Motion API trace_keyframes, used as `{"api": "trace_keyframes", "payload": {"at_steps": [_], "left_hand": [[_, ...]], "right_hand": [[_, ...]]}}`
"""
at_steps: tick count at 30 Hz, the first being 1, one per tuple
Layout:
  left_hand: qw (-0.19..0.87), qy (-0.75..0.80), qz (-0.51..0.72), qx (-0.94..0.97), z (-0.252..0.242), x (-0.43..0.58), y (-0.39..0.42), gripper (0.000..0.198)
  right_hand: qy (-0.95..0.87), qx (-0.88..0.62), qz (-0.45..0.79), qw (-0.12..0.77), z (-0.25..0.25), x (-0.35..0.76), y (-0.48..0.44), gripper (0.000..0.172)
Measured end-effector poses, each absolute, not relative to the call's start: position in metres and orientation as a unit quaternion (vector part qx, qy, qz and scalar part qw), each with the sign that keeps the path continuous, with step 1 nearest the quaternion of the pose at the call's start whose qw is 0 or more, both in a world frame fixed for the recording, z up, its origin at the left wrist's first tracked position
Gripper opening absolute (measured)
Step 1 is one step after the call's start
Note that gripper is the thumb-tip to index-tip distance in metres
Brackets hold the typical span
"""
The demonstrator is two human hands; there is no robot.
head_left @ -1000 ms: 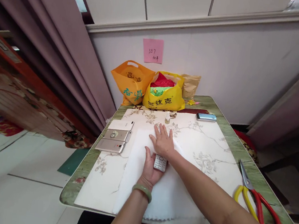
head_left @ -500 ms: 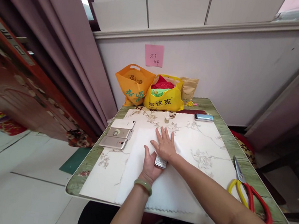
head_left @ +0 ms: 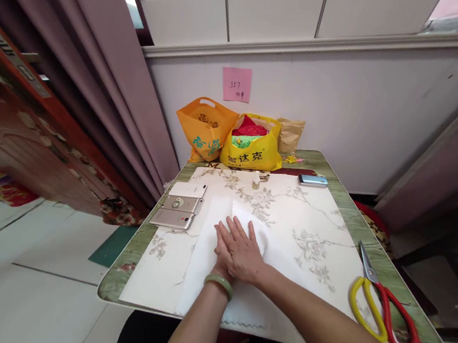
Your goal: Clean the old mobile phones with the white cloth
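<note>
Pressing my right grip [head_left: 241, 252] flat on white cloth [head_left: 203, 252], fingers spread, holding nothing. My left grip [head_left: 221, 269] lying under it, mostly hidden; cannot tell how open. Cloth sitting right under both grips, long side running away from me. Phones [head_left: 176, 211] near left of grips, scissors [head_left: 382, 310] well off right on desk [head_left: 344, 178].

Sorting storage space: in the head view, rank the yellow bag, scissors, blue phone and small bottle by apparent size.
Largest: yellow bag and scissors, alike; scissors lie nearer the camera, so unranked.
Then blue phone.
Smallest: small bottle.
</note>
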State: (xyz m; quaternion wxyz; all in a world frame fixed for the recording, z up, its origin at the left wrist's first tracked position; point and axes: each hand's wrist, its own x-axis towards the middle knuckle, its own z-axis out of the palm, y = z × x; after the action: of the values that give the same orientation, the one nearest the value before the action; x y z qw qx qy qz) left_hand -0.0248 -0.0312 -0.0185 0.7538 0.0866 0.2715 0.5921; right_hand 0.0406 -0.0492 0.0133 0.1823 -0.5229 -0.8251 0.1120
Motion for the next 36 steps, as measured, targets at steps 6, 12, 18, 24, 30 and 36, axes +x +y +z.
{"api": "trace_keyframes", "payload": {"at_steps": [6,12,18,24,30,36], "left_hand": [[0.793,0.218,0.566,0.06,-0.008,-0.023,-0.022,0.058],[0.844,0.168,0.504,0.078,-0.001,-0.024,-0.024,0.07],[0.849,0.201,0.481,0.082,0.0,-0.023,-0.023,0.074],[0.831,0.231,0.497,0.093,-0.005,-0.023,-0.028,0.07],[0.825,0.239,0.504,0.091,-0.006,-0.024,-0.026,0.072],[0.822,0.233,0.514,0.07,-0.004,-0.023,-0.025,0.066]], "right_hand": [[-0.804,-0.556,0.118,0.174,0.016,0.038,-0.015,0.065],[-0.763,-0.616,0.087,0.178,0.01,0.038,0.016,0.064],[-0.722,-0.662,0.098,0.176,0.008,0.045,0.041,0.065],[-0.638,-0.675,0.19,0.319,0.009,0.07,0.05,0.065],[-0.619,-0.626,0.167,0.445,0.024,0.114,0.016,0.04],[-0.728,-0.606,0.159,0.279,0.022,0.117,-0.023,0.023]]}}
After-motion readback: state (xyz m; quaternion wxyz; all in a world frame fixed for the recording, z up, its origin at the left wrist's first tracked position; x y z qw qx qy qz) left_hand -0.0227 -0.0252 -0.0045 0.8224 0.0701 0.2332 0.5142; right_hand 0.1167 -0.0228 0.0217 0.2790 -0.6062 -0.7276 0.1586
